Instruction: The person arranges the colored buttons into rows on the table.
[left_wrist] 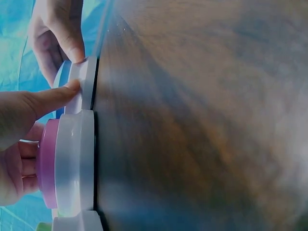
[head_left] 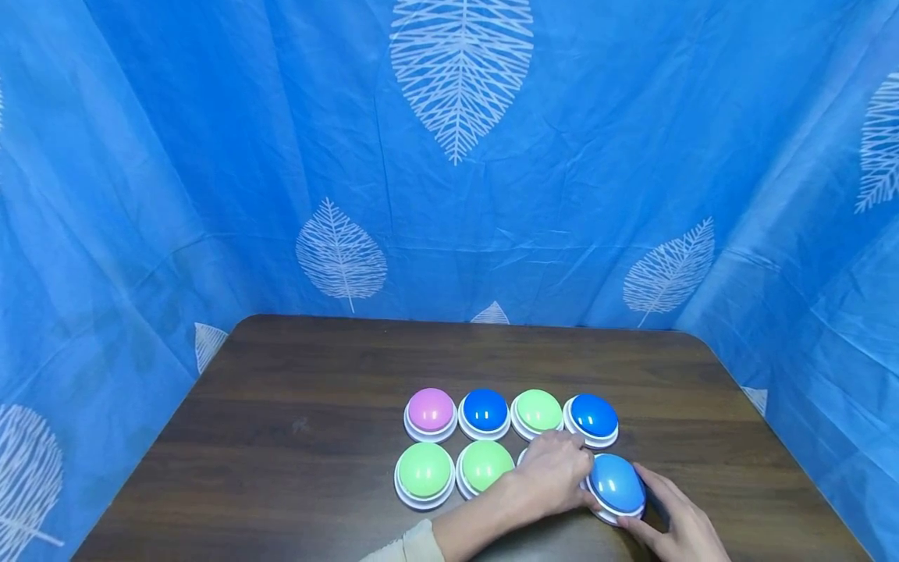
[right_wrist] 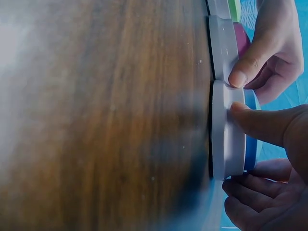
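Several round push buttons with coloured domes and white bases stand in two rows on the table. At the near row's right end is a blue button (head_left: 617, 484), its base flat on the tabletop. My right hand (head_left: 677, 519) grips its right side, thumb in front and fingers round the back. From the left, my left hand (head_left: 555, 472) pinches the same button, its thumb (left_wrist: 67, 91) on the white base. The left hand covers a neighbouring pink button (left_wrist: 48, 163), whose dome is hidden in the head view. The two bases touch or nearly touch.
Behind are a pink button (head_left: 431, 410), a dark blue one (head_left: 485, 410), a green one (head_left: 538, 410) and another dark blue one (head_left: 593, 415). Two green buttons (head_left: 424, 471) sit left in the near row. Blue leaf-patterned cloth (head_left: 492, 211) surrounds the brown table (head_left: 281, 437).
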The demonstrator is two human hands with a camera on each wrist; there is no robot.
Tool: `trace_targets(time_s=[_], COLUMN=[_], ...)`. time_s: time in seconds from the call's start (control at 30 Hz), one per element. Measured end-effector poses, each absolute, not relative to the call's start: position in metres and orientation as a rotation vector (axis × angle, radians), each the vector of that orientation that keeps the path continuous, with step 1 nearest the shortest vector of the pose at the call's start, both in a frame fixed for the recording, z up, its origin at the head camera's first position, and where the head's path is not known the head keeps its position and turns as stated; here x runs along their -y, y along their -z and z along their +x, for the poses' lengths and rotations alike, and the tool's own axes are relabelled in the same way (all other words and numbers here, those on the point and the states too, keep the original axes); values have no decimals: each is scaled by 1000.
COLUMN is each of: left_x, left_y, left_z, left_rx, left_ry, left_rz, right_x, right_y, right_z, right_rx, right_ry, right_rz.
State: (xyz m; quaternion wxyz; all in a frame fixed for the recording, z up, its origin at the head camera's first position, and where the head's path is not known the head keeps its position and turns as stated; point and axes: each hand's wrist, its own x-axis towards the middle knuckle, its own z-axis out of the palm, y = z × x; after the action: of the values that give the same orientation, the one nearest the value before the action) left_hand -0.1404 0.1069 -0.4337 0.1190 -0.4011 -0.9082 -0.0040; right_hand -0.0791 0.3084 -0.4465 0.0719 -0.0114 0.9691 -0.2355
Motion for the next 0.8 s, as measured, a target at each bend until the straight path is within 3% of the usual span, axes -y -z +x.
trace_targets(time_s=[0.8], left_x=[-71], left_y=[413], left_z=[-137], left_rx=[2673], left_ry=[17], left_rz=[-1068], right_x=[-286], right_y=[430], right_z=[-86], right_rx=[-3075], right_ry=[754], right_rz=[-151])
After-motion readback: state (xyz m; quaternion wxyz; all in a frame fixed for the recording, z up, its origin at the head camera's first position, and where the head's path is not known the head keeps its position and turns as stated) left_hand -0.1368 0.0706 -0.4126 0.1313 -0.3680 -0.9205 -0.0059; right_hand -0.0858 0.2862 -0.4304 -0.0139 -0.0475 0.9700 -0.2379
